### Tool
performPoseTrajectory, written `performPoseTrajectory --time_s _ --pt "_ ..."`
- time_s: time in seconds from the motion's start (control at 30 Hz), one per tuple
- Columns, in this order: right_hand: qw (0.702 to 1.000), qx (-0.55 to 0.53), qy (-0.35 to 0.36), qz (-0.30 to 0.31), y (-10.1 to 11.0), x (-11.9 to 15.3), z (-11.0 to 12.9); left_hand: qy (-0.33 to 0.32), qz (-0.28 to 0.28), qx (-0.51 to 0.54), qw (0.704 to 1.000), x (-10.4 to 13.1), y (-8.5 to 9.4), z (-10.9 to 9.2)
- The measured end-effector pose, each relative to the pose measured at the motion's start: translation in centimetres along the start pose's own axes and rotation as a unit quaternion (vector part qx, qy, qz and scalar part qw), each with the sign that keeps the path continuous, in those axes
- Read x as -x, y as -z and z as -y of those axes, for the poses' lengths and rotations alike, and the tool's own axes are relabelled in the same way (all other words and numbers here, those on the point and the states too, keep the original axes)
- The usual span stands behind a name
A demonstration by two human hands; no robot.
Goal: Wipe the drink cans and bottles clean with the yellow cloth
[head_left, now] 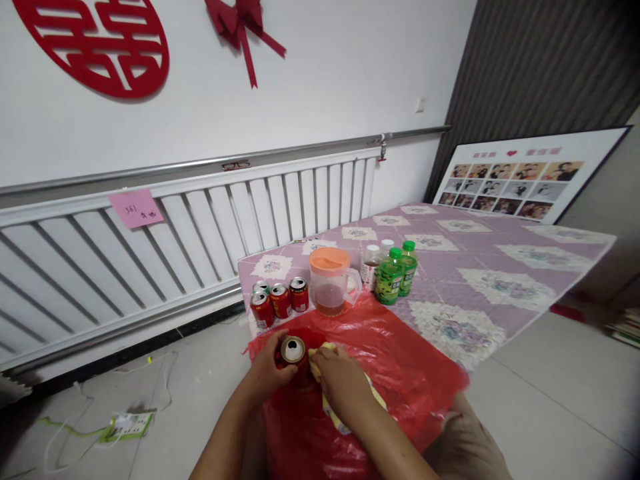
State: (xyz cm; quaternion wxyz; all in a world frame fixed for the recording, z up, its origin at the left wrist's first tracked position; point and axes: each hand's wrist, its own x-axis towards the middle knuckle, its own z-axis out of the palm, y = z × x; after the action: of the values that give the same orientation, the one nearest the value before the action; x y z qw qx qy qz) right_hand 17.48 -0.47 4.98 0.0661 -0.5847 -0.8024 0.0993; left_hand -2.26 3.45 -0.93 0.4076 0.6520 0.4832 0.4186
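Note:
My left hand [273,370] is wrapped round an opened drink can [293,351], which stands upright near the table's front edge. Bunched in my right hand [343,387] is a yellow cloth [379,395], pressed down just right of the can. Beneath both hands spreads a red plastic sheet [400,360], draped over the table edge toward my lap. Behind the can are several more opened cans, a red one [281,301] among them. A clear pitcher [327,290] with an orange lid holds a little brown liquid.
Green-capped bottles [389,277] and a white-capped bottle [370,265] stand right of the pitcher. A floral cloth covers the table [450,287]. Behind it runs a white radiator [270,207]. A photo board [530,177] leans at the back right. A power strip [127,427] with cords lies on the floor.

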Motion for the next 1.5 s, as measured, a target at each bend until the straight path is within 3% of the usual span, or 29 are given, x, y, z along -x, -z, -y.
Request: performPoseTrajectory --time_s 0.2,0.33,0.47,0.73,0.9,1.07,1.5 --pt "1.000 -0.003 0.005 0.014 -0.4 1.8 0.8 0.006 0.000 0.006 1.000 -0.1 0.0 -0.4" --pt "0.996 -0.070 0.043 0.035 -0.6 3.2 0.2 0.013 0.003 0.003 1.000 0.0 0.0 -0.6" --pt "0.993 -0.102 0.042 -0.041 0.0 3.8 -1.9 0.012 0.010 0.007 1.000 0.0 0.1 -0.7" --pt "0.987 -0.003 -0.053 -0.150 0.7 1.6 -6.7 0.014 0.009 0.021 1.000 -0.2 0.1 0.3" --pt "0.984 0.032 -0.108 -0.139 -0.9 0.4 -8.0 0.022 0.038 0.004 0.999 -0.4 0.4 0.8" --pt "0.985 0.032 -0.146 -0.085 -2.7 0.2 -8.3 0.024 0.020 0.007 0.999 -0.4 0.3 1.3" --pt "0.975 0.058 -0.168 -0.133 -6.9 0.5 -9.7 0.023 0.000 0.003 1.000 0.3 -0.6 1.9"
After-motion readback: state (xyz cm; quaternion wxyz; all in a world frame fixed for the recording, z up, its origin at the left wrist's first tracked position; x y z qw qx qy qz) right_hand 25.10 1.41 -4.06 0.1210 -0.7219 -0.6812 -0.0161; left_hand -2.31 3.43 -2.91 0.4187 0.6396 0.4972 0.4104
